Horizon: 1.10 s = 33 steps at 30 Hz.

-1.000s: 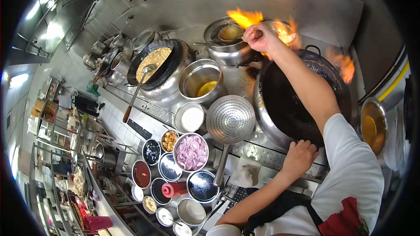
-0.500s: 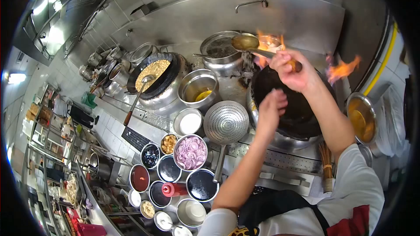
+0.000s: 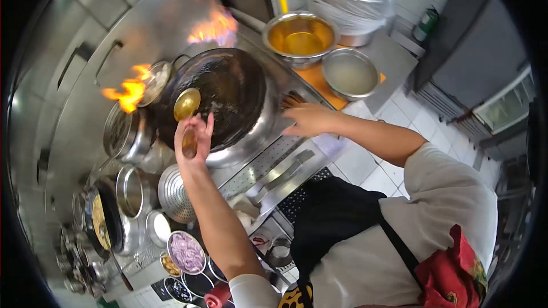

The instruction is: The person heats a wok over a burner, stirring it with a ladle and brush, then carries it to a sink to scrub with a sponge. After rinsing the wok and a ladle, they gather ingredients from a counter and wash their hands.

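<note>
My left hand [image 3: 197,131] grips a ladle [image 3: 187,104] by its handle, the wooden end lying along the palm. The ladle's bowl is over the left part of a large dark wok [image 3: 240,88], whose inside looks wet and shiny. To the right of the wok, my right hand [image 3: 311,118] is closed around a bamboo wok brush [image 3: 292,100]. Only the brush's bristles show past the fingers; its handle is hidden by the hand.
Flames rise behind the wok and at its left. At the right stand a metal bowl of yellow oil [image 3: 301,40] and a bowl of cloudy liquid [image 3: 349,73]. A perforated strainer [image 3: 176,194], sliced onions [image 3: 187,252] and several containers are at lower left.
The ladle has passed from my right hand to my left. My right hand has moved down to the brush beside the wok. The view has turned to the right.
</note>
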{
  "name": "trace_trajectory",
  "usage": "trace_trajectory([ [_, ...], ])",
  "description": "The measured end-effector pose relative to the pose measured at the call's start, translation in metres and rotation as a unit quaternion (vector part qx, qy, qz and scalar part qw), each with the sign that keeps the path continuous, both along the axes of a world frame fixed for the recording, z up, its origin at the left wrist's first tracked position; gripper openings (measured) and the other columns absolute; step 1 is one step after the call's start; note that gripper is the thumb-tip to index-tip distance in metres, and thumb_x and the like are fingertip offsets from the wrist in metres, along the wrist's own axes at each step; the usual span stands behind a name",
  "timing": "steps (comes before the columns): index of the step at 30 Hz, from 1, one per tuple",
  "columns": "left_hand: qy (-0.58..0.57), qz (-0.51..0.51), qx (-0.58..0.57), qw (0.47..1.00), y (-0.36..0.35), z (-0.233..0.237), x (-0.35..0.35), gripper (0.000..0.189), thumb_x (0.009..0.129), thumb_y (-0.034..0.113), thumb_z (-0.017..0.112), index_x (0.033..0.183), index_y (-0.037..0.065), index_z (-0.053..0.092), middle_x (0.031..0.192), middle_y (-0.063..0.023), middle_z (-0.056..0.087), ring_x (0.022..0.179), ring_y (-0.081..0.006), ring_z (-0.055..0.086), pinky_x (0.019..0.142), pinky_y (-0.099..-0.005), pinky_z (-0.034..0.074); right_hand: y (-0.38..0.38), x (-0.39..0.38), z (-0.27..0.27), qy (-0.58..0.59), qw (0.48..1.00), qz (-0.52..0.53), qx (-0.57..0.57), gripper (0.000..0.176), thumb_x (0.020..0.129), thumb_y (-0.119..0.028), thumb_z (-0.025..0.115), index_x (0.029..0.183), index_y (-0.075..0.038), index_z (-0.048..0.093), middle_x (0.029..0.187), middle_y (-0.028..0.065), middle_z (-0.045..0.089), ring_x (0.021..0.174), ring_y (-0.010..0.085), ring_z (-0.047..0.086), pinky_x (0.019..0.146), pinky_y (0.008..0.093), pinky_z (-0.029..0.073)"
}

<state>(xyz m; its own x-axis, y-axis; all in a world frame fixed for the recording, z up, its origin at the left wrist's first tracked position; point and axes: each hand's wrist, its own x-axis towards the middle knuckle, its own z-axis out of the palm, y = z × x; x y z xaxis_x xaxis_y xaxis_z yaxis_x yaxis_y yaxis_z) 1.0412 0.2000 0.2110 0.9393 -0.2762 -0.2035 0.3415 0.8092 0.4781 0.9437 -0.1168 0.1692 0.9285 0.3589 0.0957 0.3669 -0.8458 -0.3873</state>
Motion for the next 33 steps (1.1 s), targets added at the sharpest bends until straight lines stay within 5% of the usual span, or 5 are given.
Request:
trace_trajectory([
  [10,0.117,-0.033,0.272,0.954,0.015,0.014,-0.022,0.018,0.089,0.018,0.063,0.100,0.006,0.058,0.081,-0.0077,0.067,0.069,-0.0146,0.065,0.075,-0.0332,0.055,-0.074,-0.024,-0.089,0.221,0.963,-0.151,-0.039,0.047,0.079,-0.036,0.060,0.104,0.004,0.061,0.105,0.0209,0.063,0.098,0.0346,0.062,0.083,0.0450,0.051],
  [15,-0.360,-0.067,0.883,0.295,0.120,-0.012,-0.064,0.026,0.091,0.022,0.055,0.105,0.000,0.059,0.091,-0.0224,0.067,0.080,-0.0369,0.067,0.069,-0.0475,0.054,-0.086,-0.039,0.015,0.346,0.755,-0.210,0.515,0.046,0.086,-0.024,0.060,0.126,-0.004,0.053,0.097,0.0073,0.062,0.080,0.0175,0.060,0.069,0.0319,0.050],
  [16,-0.083,-0.160,0.955,0.236,0.075,0.036,-0.069,0.031,0.093,0.027,0.051,0.112,0.003,0.058,0.093,-0.0270,0.065,0.090,-0.0455,0.062,0.077,-0.0527,0.049,-0.077,-0.033,0.042,0.357,0.725,-0.202,0.553,0.047,0.087,-0.023,0.060,0.130,-0.006,0.050,0.096,0.0059,0.061,0.078,0.0162,0.060,0.067,0.0297,0.049],
  [22,-0.129,-0.134,0.913,0.364,0.083,0.028,-0.045,0.039,0.095,0.037,0.049,0.099,0.001,0.063,0.092,-0.0257,0.065,0.090,-0.0442,0.062,0.078,-0.0521,0.048,0.027,0.160,0.048,0.026,0.992,0.024,0.124,0.047,0.086,-0.025,0.058,0.130,-0.013,0.051,0.107,0.0182,0.066,0.096,0.0340,0.066,0.079,0.0450,0.052],
  [33,-0.098,-0.149,0.905,0.387,0.085,0.039,-0.003,0.041,0.094,0.041,0.051,0.107,0.005,0.067,0.101,-0.0241,0.065,0.102,-0.0417,0.060,0.088,-0.0499,0.046,0.112,0.225,0.046,0.031,0.974,0.133,-0.181,0.027,0.074,-0.012,0.062,0.100,-0.006,0.070,0.096,0.0144,0.071,0.091,0.0288,0.069,0.076,0.0392,0.055],
])
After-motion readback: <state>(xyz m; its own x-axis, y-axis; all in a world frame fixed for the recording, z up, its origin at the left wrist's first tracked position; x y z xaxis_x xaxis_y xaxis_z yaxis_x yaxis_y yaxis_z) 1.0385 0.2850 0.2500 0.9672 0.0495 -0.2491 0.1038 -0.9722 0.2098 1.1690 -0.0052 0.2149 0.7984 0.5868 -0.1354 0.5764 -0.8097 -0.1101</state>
